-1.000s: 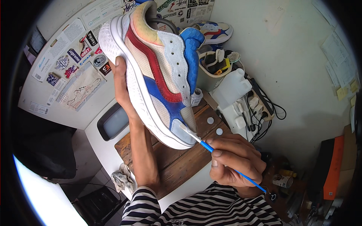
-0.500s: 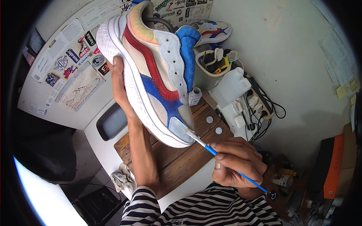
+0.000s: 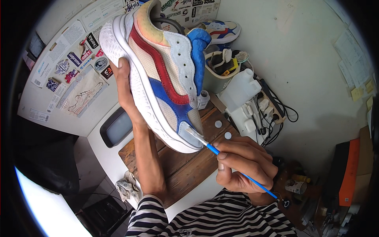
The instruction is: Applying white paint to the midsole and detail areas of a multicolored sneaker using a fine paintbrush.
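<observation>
From where I stand, the biggest thing is the white counter [image 3: 197,194], with a dark wooden board [image 3: 185,173] lying on it in front of the person. Over on the right is an orange-and-black box [image 3: 349,170]; I can't see inside it.

At the far side, a cream tub [image 3: 217,85] has its top open. It's crammed with dark odds and ends, something yellow, a cream handle-like piece, and a pale-bristled scrubbing brush [image 3: 242,56] at its right rim. Just to the right and nearer sits a translucent plastic jug [image 3: 241,91]; whatever is in it, I can't make out.

The multicoloured sneaker [image 3: 162,79] is up in the air over the board, toe pointing near, its pale blue tongue-side eyelets unlaced and a bright blue tongue flopped to the right. A matching sneaker [image 3: 225,31] rests beyond the tub.

The hands are apart: the left hand [image 3: 124,89] is clamped on the sneaker's sole, thumb showing and fingers hidden behind, while the right hand [image 3: 246,162] pinches a blue-handled paintbrush [image 3: 212,148], bristles against the pale blue toe.

Smaller still, a little jar [image 3: 203,100] stands at the board's far end, contents too small to tell, and two round white discs [image 3: 218,124] lie on the board nearer.
</observation>
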Tool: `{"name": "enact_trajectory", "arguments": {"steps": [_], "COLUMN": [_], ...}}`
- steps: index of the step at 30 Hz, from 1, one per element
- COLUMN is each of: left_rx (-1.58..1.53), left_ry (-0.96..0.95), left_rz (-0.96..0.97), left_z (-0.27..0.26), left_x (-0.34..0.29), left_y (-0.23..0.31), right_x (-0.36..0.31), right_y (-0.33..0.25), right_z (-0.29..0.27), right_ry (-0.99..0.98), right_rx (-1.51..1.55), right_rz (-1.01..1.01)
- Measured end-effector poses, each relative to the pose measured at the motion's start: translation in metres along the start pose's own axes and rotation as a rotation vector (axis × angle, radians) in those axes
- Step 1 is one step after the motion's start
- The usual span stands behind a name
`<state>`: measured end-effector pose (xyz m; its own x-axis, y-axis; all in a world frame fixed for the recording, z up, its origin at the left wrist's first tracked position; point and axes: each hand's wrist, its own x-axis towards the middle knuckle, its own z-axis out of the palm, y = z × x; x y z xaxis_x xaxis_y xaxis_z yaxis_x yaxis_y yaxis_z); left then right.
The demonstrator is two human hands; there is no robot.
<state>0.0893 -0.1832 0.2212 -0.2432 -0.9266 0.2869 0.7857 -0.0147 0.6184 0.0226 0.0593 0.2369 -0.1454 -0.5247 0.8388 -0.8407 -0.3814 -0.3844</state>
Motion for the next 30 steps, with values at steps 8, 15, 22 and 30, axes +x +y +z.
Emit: {"name": "enact_trajectory", "arguments": {"steps": [8,15,22,30], "left_rx": [-0.013,0.001,-0.021,-0.011], "left_ry": [-0.012,-0.022,-0.002,-0.019], "left_rz": [-0.016,-0.054,-0.064,-0.064], "left_z": [-0.002,0.0,0.001,0.001], "left_x": [0.001,-0.003,-0.003,-0.002], "left_y": [0.001,0.004,0.002,0.004], "right_x": [-0.007,-0.004,-0.006,-0.014], "right_y": [0.003,-0.001,0.001,-0.003], "right_z": [-0.003,-0.001,-0.001,-0.008], "right_ry": [0.002,0.034,-0.001,-0.002], "right_rx": [-0.047,0.004,0.001,-0.019], "right_rz": [-0.033,-0.004,0.016,0.04]}}
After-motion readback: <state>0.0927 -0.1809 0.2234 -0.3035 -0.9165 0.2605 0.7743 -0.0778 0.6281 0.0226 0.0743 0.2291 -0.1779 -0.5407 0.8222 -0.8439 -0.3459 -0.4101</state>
